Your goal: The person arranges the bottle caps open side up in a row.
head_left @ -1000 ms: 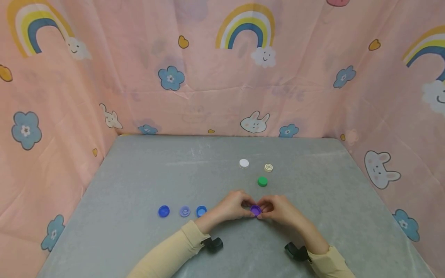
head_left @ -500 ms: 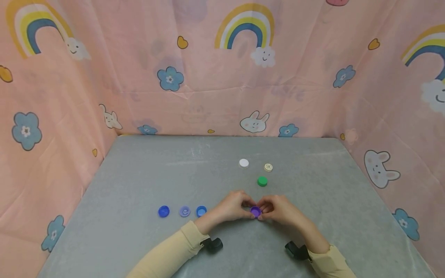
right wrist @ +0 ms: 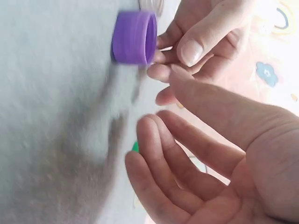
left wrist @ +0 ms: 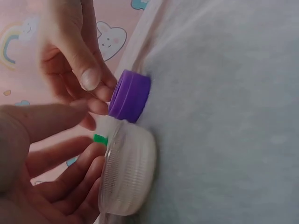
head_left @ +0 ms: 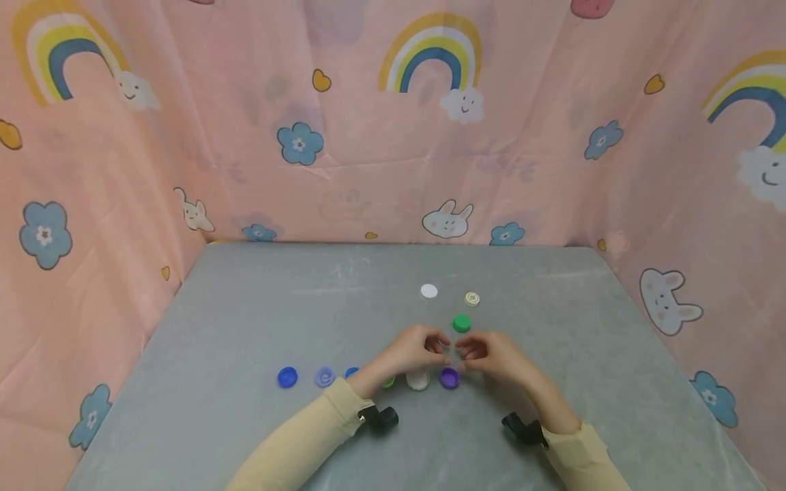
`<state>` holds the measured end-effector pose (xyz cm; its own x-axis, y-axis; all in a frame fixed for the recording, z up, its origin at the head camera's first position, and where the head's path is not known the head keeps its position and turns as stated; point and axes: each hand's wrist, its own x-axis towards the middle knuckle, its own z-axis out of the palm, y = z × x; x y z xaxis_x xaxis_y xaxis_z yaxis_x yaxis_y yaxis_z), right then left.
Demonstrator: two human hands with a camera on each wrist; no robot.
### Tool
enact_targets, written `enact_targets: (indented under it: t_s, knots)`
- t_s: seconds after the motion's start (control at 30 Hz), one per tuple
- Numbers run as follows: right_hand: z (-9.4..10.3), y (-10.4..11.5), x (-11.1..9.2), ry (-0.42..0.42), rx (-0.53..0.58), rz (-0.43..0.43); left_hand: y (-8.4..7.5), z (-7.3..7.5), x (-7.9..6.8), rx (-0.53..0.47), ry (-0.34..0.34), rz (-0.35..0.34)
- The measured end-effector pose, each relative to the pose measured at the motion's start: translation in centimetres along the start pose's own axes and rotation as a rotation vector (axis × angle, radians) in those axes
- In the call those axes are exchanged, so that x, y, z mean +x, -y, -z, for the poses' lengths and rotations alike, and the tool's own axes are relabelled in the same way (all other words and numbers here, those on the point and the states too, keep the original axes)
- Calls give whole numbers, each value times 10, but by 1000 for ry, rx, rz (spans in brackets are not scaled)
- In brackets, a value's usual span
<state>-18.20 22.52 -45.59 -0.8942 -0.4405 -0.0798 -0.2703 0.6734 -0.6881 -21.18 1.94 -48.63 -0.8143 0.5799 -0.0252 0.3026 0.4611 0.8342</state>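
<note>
Head view: the left hand (head_left: 416, 351) and the right hand (head_left: 496, 356) are loosely parted, holding nothing, just beside the purple cap (head_left: 449, 378) on the tabletop (head_left: 276, 314). Left wrist view: a translucent cap (left wrist: 130, 170) sits near it. Right wrist view: its opening faces up.

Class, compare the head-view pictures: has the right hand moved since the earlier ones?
Yes. The right hand has moved up the picture, off the purple cap and nearer the unmoved green cap.
</note>
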Motion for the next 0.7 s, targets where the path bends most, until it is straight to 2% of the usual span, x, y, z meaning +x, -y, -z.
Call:
enact_targets:
  t_s: [0.13,0.33,0.7]
  knots:
    - [3,-5,9,-85,26,-48,1,4,11,-10,-47,47]
    - [7,-13,19,-188,57,-108,0,10,28,-2,-82,58]
    - [11,-24,32,-236,49,-210,3,10,59,-10,-108,133]
